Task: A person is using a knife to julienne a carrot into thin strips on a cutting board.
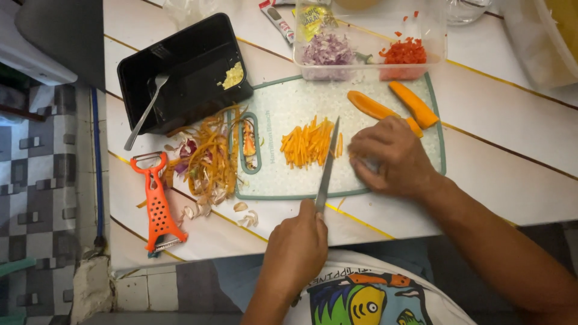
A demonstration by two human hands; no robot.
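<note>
My left hand (296, 242) grips the handle of a kitchen knife (328, 162), whose blade lies on a pale cutting board (283, 99) beside a pile of orange carrot strips (307, 144). My right hand (390, 157) rests palm down on the board just right of the blade, fingers curled over a carrot piece that is mostly hidden. Two larger carrot pieces (415, 103) lie on the board beyond that hand.
A clear tub (433, 36) holds chopped purple onion and red pepper. A black tray (180, 66) with a spoon (144, 111) stands at the left. Vegetable peelings (211, 156) and an orange peeler (158, 204) lie left of the board. The table edge runs near my body.
</note>
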